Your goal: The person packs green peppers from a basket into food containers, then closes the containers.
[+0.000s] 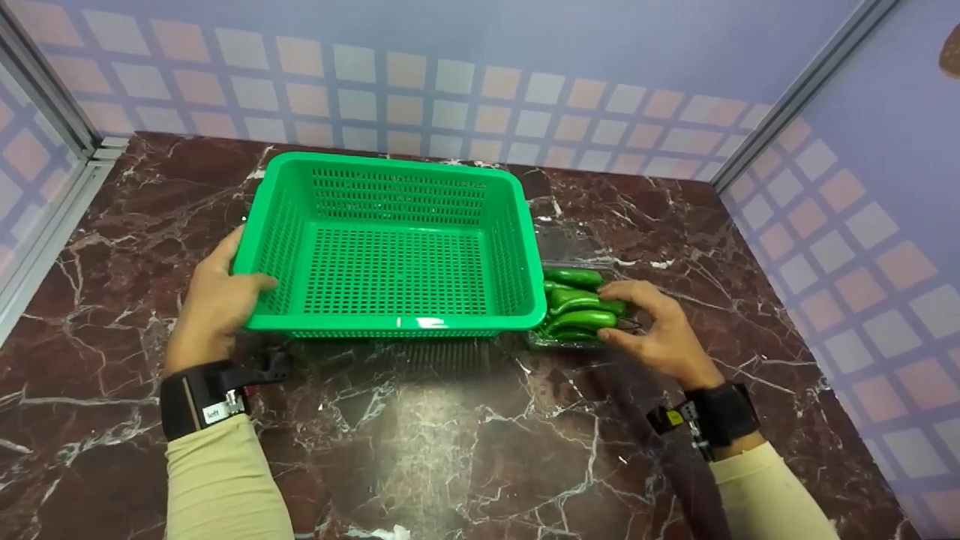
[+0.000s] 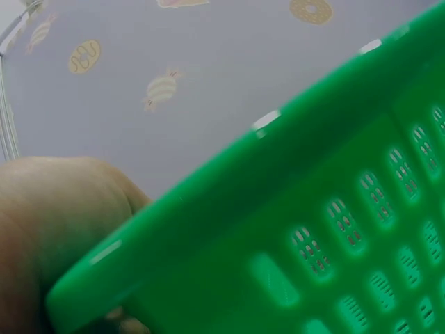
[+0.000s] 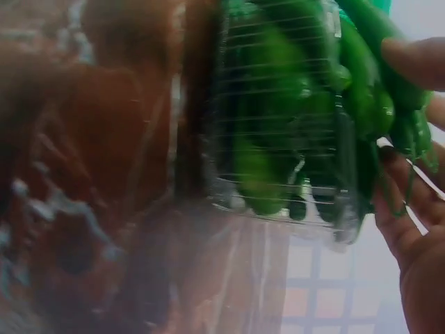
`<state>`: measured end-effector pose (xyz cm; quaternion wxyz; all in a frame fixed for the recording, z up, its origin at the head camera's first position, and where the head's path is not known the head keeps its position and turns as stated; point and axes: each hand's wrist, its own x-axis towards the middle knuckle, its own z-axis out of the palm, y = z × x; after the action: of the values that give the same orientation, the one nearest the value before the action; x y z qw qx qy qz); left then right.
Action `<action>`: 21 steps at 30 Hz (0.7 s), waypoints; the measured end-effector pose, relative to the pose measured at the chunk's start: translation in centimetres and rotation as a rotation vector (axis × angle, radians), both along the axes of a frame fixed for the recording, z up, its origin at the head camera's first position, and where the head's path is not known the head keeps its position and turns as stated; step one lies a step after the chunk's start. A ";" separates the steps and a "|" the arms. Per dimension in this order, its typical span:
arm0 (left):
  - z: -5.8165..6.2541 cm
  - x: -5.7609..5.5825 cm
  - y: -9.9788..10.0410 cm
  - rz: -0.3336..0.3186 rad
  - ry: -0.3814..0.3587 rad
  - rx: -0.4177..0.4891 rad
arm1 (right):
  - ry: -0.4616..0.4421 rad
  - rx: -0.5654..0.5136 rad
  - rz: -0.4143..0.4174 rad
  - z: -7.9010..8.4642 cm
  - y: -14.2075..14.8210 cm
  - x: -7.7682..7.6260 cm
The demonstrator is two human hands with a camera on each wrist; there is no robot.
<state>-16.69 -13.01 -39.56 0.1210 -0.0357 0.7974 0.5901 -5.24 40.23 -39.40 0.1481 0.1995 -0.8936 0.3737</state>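
My left hand [image 1: 217, 300] grips the left rim of a green plastic basket [image 1: 405, 322], thumb over the rim and fingers outside. Slotted walls and a bare slotted bottom show inside the basket. In the left wrist view, the rim [image 2: 208, 188] crosses in front of the hand. To the basket's right, glossy green chili peppers [image 1: 581, 304] lie in a clear plastic box [image 1: 555, 342], partly hidden by the basket's corner. My right hand [image 1: 664, 337] holds the stem ends of the peppers between thumb and fingers. Thin stems hang near the fingers in the right wrist view.
The basket and box are over a dark red marbled table [image 1: 450, 450]. Behind the table stands a lilac wall [image 1: 465, 37] with pale squares, and side panels [image 1: 862, 225] meet it at metal corner posts. Black camera bands [image 1: 202, 401] sit on both wrists.
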 end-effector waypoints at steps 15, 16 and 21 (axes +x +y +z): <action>-0.6 -0.5 -0.2 -0.025 0.021 -0.016 | 0.179 0.091 -0.026 -0.6 -0.6 -0.8; -0.6 -0.5 -0.2 -0.021 0.022 -0.013 | 0.182 0.088 -0.023 -0.4 -0.7 -1.0; -0.9 -0.5 -0.1 -0.019 0.014 -0.015 | 0.111 0.093 -0.064 0.4 -0.8 -2.3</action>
<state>-17.20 -13.15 -40.42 0.1209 -0.0249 0.8028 0.5833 -7.53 39.40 -38.99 0.1998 0.1981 -0.9064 0.3150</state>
